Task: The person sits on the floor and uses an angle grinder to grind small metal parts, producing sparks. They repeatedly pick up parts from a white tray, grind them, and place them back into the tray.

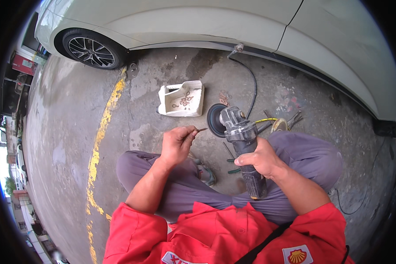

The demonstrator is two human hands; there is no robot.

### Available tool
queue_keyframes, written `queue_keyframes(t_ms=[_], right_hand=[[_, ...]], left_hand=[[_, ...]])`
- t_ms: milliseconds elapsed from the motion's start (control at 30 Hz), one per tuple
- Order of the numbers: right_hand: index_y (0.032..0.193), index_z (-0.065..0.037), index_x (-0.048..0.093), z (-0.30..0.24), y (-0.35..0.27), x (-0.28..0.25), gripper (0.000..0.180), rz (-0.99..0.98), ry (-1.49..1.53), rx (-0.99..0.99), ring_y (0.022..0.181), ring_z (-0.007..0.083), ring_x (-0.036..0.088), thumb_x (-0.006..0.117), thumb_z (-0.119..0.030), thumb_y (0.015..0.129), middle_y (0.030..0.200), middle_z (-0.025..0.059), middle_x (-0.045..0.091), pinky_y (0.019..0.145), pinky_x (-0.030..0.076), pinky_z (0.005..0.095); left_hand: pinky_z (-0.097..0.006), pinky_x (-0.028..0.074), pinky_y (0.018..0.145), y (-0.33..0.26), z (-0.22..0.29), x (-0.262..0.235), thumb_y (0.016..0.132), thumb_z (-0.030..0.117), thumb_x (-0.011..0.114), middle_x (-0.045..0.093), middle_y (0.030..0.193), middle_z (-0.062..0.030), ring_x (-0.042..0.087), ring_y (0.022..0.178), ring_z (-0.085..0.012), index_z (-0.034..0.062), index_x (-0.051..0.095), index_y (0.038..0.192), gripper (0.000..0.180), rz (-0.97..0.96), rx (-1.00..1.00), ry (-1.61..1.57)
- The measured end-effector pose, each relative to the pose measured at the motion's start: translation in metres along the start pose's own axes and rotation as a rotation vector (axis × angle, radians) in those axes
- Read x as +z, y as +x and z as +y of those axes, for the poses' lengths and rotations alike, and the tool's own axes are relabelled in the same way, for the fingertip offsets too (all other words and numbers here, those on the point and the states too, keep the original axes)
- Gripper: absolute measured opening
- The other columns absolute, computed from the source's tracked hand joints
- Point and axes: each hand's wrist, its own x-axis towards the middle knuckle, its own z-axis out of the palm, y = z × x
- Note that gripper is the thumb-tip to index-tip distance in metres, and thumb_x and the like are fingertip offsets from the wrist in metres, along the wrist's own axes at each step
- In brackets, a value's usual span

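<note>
Seated cross-legged on the concrete floor beside a white car, a person grips an angle grinder in the right hand, left hand fingers pinching a small metal piece at its disc, with a white tray of rusty parts just beyond and pliers near the right knee.
</note>
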Motion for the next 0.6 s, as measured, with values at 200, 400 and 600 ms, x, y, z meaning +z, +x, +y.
queue_keyframes(t_ms=[200,400,600], right_hand=[[0.091,-0.004,0.062,0.0025,-0.0008,-0.0002,0.027,-0.017,-0.003,-0.015,0.069,0.0135,0.059,0.081,-0.003,0.071,0.079,0.0014,0.06,0.066,0.048,0.032],[0.091,-0.004,0.063,-0.0016,-0.0023,0.0009,0.027,-0.019,0.0,-0.029,0.07,0.013,0.057,0.08,-0.004,0.071,0.08,0.001,0.059,0.066,0.047,0.0319],[0.091,-0.004,0.063,0.0011,-0.0022,0.0003,0.026,-0.031,-0.007,-0.033,0.07,0.0127,0.057,0.08,-0.004,0.071,0.08,0.0006,0.058,0.066,0.047,0.032]], left_hand=[[-0.029,0.046,0.055,0.0005,0.0006,0.0001,0.099,0.012,0.068,0.063,0.07,-0.003,0.056,0.059,-0.0105,0.0017,0.072,0.097,0.012,-0.017,-0.175,-0.216],[-0.022,0.041,0.052,0.0,-0.0034,0.004,0.104,0.017,0.064,0.062,0.073,0.003,0.05,0.059,-0.0031,-0.0003,0.071,0.099,0.019,-0.119,-0.414,-0.555],[-0.022,0.036,0.05,0.0023,0.0011,-0.0017,0.106,0.018,0.062,0.06,0.073,0.0036,0.046,0.057,-0.0029,0.0007,0.07,0.099,0.02,-0.208,-0.508,-0.676]])
